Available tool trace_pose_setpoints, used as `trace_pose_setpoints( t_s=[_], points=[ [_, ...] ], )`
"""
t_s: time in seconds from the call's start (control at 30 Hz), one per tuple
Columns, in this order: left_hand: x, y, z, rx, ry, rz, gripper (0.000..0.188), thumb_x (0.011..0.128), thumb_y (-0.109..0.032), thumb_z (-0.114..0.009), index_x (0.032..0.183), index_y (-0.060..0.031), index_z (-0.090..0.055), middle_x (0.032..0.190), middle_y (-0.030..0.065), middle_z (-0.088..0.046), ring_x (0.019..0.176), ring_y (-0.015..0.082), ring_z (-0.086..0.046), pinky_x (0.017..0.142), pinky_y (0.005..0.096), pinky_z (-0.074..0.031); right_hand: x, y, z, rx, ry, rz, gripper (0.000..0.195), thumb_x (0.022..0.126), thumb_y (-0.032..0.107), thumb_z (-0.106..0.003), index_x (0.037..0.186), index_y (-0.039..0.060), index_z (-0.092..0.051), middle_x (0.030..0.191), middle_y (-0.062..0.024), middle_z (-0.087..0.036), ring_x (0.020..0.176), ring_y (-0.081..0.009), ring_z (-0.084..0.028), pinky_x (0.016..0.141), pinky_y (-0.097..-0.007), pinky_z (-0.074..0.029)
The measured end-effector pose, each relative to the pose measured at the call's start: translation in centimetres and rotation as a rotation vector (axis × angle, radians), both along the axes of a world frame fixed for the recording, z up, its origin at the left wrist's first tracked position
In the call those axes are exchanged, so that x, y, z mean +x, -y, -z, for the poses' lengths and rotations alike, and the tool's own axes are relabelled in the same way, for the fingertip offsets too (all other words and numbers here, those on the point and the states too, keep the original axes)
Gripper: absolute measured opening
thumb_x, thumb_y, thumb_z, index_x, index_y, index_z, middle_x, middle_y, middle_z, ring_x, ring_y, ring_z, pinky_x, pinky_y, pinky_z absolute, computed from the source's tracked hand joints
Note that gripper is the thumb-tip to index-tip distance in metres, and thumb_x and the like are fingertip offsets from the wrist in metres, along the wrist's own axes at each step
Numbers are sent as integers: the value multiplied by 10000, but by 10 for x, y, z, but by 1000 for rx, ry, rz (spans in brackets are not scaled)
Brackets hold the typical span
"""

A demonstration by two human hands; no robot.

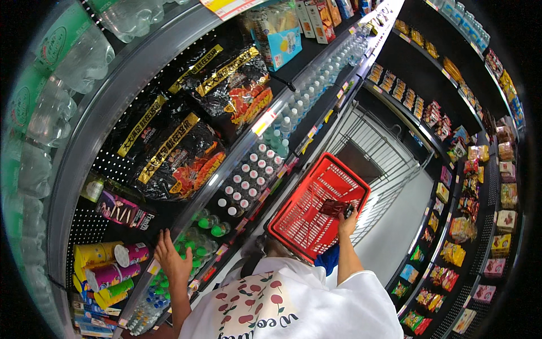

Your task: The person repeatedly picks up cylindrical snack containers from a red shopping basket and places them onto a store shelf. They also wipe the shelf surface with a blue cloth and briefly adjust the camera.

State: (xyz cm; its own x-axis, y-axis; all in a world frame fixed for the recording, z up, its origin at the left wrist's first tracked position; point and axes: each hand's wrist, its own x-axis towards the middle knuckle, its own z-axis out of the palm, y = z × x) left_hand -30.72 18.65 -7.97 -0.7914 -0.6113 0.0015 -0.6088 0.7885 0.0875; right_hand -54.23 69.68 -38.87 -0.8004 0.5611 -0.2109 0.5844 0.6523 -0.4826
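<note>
My left hand (172, 256) is at the front edge of a shelf on the left, fingers extended and thumb apart, holding nothing. Just beyond its fingertips lies a dark box with pink print (126, 212). Several crisp canisters (111, 275) lie to its left, yellow, purple and green. My right hand (348, 222) grips a dark, shiny package (333, 207) over a red plastic shopping basket (277, 232). The hand covers one end of the package, and its contents cannot be told. A wire shopping cart (383, 144) is around or behind the basket; which one is unclear.
Large black snack bags (182, 156) lie on the left shelf. Below them stand white-capped bottles (253, 173) and green-capped bottles (199, 243). Big clear bottles (51, 114) line the upper left. Across the aisle floor (391, 224), shelves (451, 237) carry packaged snacks.
</note>
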Motion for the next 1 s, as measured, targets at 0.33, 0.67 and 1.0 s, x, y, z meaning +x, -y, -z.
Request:
trace_pose_setpoints(
  t_s=[0.33,0.67,1.0],
  points=[
    [5,-1,0,34,-36,13,948,803,-273,-856,1595,-41,-390,1652,204,-399,1497,406,-382,1231,572,-260,-23,-21,19,-23,44,-13,656,904,274,-825,1445,58,-524,1333,-283,-652,1216,-443,-658,1039,-529,-530],
    [15,10,2,47,-114,20,851,876,-306,-801,1587,-33,-422,1618,203,-445,1439,401,-442,1206,563,-307,20,99,-16,-811,-133,-228,245,1033,60,-663,1274,19,-658,1043,-56,-726,912,-125,-685,783,-289,-593],
    [-3,29,-28,271,-831,-113,907,977,-192,-736,1672,41,-203,1719,297,-243,1588,465,-262,1290,521,-244,83,375,-330,-963,-288,-1451,429,980,1,-694,1402,23,-619,1303,-162,-704,1109,-283,-696,903,-349,-582]
  ],
)
